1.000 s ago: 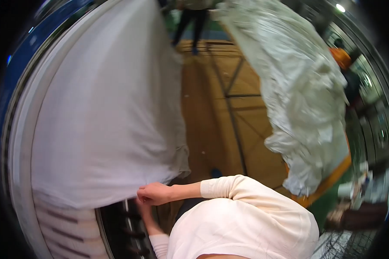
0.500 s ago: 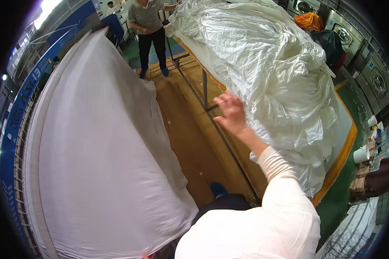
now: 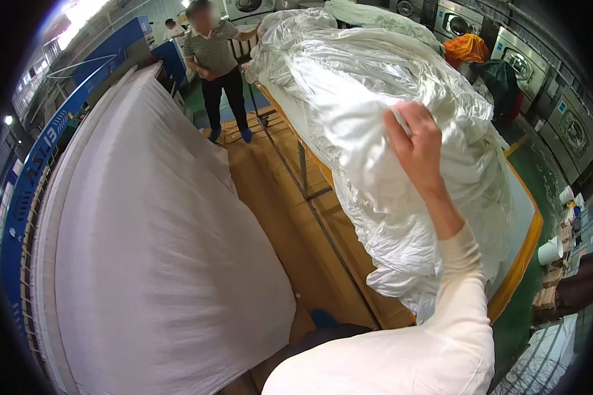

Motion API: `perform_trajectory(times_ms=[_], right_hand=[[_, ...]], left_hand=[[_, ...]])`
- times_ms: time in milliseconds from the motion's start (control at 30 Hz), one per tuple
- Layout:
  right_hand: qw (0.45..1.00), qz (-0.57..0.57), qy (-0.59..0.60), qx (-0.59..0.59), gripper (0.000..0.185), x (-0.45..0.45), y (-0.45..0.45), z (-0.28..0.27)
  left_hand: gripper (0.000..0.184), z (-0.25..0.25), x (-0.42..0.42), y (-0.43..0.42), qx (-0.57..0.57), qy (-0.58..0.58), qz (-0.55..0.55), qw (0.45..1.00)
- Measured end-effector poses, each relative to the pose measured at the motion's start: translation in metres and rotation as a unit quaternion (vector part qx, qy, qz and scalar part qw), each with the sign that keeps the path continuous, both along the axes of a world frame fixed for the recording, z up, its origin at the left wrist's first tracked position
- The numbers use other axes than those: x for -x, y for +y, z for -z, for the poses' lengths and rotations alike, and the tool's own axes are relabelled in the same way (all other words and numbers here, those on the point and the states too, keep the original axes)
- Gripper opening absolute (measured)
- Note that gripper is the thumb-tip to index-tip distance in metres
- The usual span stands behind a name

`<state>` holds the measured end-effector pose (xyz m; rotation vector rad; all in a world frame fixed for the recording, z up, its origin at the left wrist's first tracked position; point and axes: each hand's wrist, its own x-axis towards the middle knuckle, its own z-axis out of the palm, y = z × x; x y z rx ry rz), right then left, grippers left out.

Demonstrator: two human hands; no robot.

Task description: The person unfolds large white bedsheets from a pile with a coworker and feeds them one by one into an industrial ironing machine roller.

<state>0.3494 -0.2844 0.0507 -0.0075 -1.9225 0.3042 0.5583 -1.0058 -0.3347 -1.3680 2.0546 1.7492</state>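
My right hand is over the heap of crumpled white sheets on the table to my right. Its fingers are closed on a fold of white sheet, which looks raised and slightly blurred beside them. On my left, a large white sheet hangs spread out from the long feed edge of a blue machine. My left hand is out of view, below the lower edge of the picture.
A person in a striped shirt stands at the far end, one hand on the heap. The table's metal frame runs beside the brown floor covering. Washing machines and a white bucket are at right.
My right hand has moved right from the heap's near edge onto the sheets and closed on a fold. My left fingertips have left the view. The hanging sheet's lower edge has shifted.
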Motion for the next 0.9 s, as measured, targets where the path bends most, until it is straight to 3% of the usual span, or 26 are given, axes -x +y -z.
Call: perform_trajectory(times_ms=[67, 100, 167, 200, 267, 333, 400, 500, 533, 600, 633, 667, 700, 733, 800, 833, 900], right_hand=[[0.992, 0.029, 0.068, -0.100, 0.015, 0.024, -0.021, -0.013], [0.992, 0.000, 0.049, -0.115, 0.014, 0.034, -0.037, -0.007], [0.993, -0.047, -0.019, -0.111, 0.011, 0.041, -0.067, 0.013], [0.990, -0.065, -0.073, -0.097, 0.009, 0.040, -0.078, 0.030], [0.986, -0.080, -0.121, -0.080, 0.010, 0.035, -0.081, 0.056], [0.983, -0.120, -0.122, -0.071, 0.011, 0.027, -0.075, 0.065], [0.968, -0.138, -0.188, -0.089, 0.015, 0.014, -0.066, 0.068], [0.958, -0.161, -0.212, -0.108, 0.017, 0.001, -0.034, 0.060], [0.957, -0.170, -0.206, -0.111, 0.018, -0.003, -0.019, 0.057], [0.949, -0.168, -0.265, 0.015, 0.030, -0.012, 0.041, 0.039], [0.963, -0.019, -0.250, -0.098, 0.037, -0.018, 0.068, 0.033], [0.943, 0.129, -0.229, -0.204, 0.045, -0.026, 0.092, 0.031], [0.920, 0.193, -0.294, -0.173, 0.050, -0.039, 0.123, 0.044], [0.888, 0.254, -0.356, -0.142, 0.056, -0.049, 0.153, 0.063], [0.914, 0.224, -0.337, 0.006, 0.048, -0.063, 0.197, 0.079], [0.908, 0.214, -0.352, 0.080, 0.045, -0.064, 0.211, 0.071], [0.877, 0.187, -0.376, 0.233, 0.039, -0.067, 0.232, 0.060]], left_hand=[[0.020, 0.030, 0.033, 0.042, -0.109, 0.055, 0.094, 0.988], [0.020, 0.031, 0.064, 0.087, -0.155, 0.097, 0.148, 0.972], [0.020, -0.031, 0.144, 0.229, -0.143, 0.162, 0.241, 0.946], [0.034, -0.053, 0.174, 0.285, -0.189, 0.225, 0.293, 0.910], [0.092, -0.108, 0.221, 0.380, -0.207, 0.329, 0.483, 0.785], [0.114, -0.170, 0.250, 0.459, -0.212, 0.394, 0.592, 0.670], [0.097, -0.200, 0.271, 0.525, -0.242, 0.502, 0.593, 0.581], [0.069, -0.205, 0.282, 0.583, -0.300, 0.464, 0.570, 0.609], [0.060, -0.198, 0.285, 0.591, -0.232, 0.492, 0.591, 0.596], [0.042, -0.176, 0.280, 0.595, -0.092, 0.534, 0.622, 0.565], [0.039, -0.177, 0.272, 0.587, -0.155, 0.470, 0.604, 0.625], [0.039, -0.175, 0.268, 0.575, -0.197, 0.407, 0.546, 0.705], [0.040, -0.177, 0.271, 0.563, -0.236, 0.339, 0.478, 0.775], [0.044, -0.193, 0.275, 0.548, -0.204, 0.377, 0.434, 0.792], [0.045, -0.247, 0.274, 0.514, -0.163, 0.440, 0.370, 0.801], [0.047, -0.256, 0.282, 0.498, -0.092, 0.545, 0.360, 0.752], [0.050, -0.256, 0.299, 0.472, 0.156, 0.732, 0.312, 0.586]])
